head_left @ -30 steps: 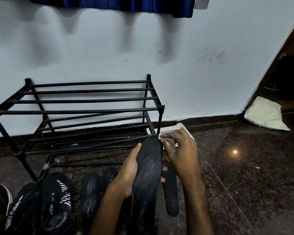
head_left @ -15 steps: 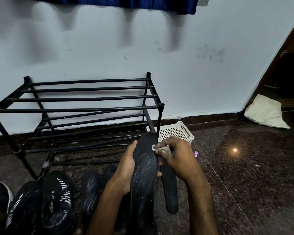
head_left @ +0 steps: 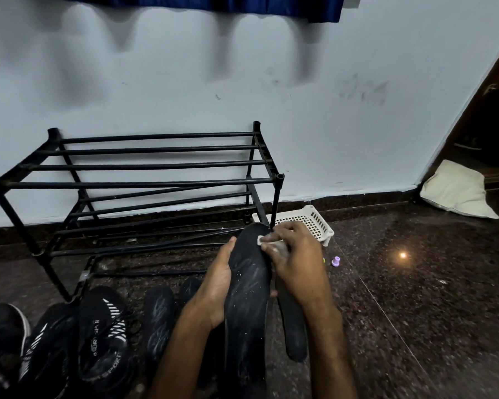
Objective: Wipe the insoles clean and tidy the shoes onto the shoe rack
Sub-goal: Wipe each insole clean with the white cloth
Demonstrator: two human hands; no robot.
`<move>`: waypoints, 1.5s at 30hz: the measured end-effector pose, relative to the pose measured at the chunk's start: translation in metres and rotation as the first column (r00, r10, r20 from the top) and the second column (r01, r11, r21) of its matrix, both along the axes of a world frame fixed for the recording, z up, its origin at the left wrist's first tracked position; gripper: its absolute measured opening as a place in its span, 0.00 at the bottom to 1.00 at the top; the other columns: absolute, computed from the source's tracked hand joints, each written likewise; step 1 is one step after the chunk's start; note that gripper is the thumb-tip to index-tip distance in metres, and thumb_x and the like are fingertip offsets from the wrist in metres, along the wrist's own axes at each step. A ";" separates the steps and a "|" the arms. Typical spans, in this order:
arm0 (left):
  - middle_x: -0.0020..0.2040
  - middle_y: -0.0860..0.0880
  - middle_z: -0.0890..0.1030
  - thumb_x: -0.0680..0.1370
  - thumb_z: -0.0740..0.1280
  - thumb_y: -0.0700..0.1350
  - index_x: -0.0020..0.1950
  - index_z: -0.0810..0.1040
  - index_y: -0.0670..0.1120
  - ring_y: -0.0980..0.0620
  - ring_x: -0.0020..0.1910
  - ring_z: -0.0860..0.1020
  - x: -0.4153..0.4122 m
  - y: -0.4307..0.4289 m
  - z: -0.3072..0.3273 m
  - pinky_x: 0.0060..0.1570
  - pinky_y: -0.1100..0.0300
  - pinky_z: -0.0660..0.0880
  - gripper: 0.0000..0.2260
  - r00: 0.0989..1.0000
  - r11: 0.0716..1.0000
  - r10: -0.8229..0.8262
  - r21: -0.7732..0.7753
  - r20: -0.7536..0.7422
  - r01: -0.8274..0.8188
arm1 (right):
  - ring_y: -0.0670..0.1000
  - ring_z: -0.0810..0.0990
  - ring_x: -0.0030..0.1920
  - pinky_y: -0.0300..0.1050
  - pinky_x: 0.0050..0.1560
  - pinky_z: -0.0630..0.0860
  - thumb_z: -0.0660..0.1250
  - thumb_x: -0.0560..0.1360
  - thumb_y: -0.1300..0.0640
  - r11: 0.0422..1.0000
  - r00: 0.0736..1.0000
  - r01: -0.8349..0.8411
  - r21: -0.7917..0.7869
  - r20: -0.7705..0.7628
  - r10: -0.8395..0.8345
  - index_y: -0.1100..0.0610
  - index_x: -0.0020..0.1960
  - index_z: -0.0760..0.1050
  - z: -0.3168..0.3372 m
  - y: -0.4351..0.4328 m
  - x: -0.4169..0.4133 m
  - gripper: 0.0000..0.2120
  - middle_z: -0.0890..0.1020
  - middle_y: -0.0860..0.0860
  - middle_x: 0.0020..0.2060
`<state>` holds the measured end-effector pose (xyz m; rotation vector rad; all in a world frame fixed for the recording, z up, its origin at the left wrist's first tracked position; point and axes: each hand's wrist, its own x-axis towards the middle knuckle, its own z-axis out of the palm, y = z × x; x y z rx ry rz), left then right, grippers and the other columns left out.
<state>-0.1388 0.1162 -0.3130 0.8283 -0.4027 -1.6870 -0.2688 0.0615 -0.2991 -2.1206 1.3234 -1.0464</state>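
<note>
My left hand [head_left: 217, 283] grips a long black insole [head_left: 247, 300], dusty with pale specks, and holds it up lengthwise in front of me. My right hand [head_left: 296, 262] pinches a small white wipe [head_left: 262, 239] against the insole's top end. Two more black insoles lie on the floor: one [head_left: 293, 323] under my right wrist, another [head_left: 158, 318] to the left. Black sports shoes [head_left: 101, 335] with white stripes stand at the lower left. The black metal shoe rack [head_left: 144, 184] stands bare against the wall.
A white perforated plastic basket [head_left: 314, 223] sits by the rack's right leg. A small purple object [head_left: 336, 261] lies on the dark speckled floor. A cream cushion [head_left: 458, 191] lies by the doorway at the right.
My right hand with the wipe slid down along the insole's upper part, then back up near its tip. The left hand kept its grip.
</note>
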 end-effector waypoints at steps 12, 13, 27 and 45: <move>0.53 0.38 0.83 0.78 0.50 0.68 0.59 0.83 0.41 0.41 0.46 0.84 0.010 0.006 -0.016 0.47 0.36 0.78 0.35 0.997 0.997 -0.063 -0.052 -0.034 0.061 | 0.48 0.85 0.45 0.49 0.48 0.82 0.75 0.73 0.57 0.962 0.813 0.014 0.273 0.557 -0.170 0.52 0.45 0.84 -0.014 -0.004 0.017 0.02 0.86 0.46 0.41; 0.55 0.38 0.83 0.78 0.50 0.68 0.61 0.82 0.41 0.41 0.48 0.83 0.009 0.007 -0.019 0.49 0.37 0.78 0.36 0.998 0.997 -0.067 -0.037 -0.007 0.067 | 0.47 0.84 0.46 0.49 0.50 0.81 0.75 0.73 0.56 0.965 0.820 0.059 0.257 0.539 -0.194 0.51 0.45 0.84 -0.017 -0.004 0.019 0.02 0.86 0.46 0.42; 0.43 0.39 0.83 0.78 0.56 0.66 0.50 0.86 0.40 0.43 0.35 0.81 0.010 0.003 -0.046 0.33 0.49 0.79 0.32 0.997 0.991 0.072 0.113 -0.003 -0.071 | 0.42 0.79 0.47 0.26 0.48 0.71 0.73 0.73 0.59 0.993 0.999 0.052 0.104 -0.020 -0.050 0.51 0.50 0.84 -0.047 0.002 0.011 0.06 0.80 0.46 0.47; 0.48 0.38 0.84 0.79 0.55 0.65 0.53 0.85 0.40 0.44 0.40 0.83 0.011 0.000 -0.040 0.37 0.51 0.81 0.32 0.997 0.996 0.075 0.051 -0.017 -0.074 | 0.41 0.82 0.38 0.36 0.41 0.78 0.76 0.71 0.57 0.944 0.982 -0.163 0.289 -0.050 0.185 0.53 0.43 0.84 -0.025 0.004 0.003 0.02 0.83 0.44 0.42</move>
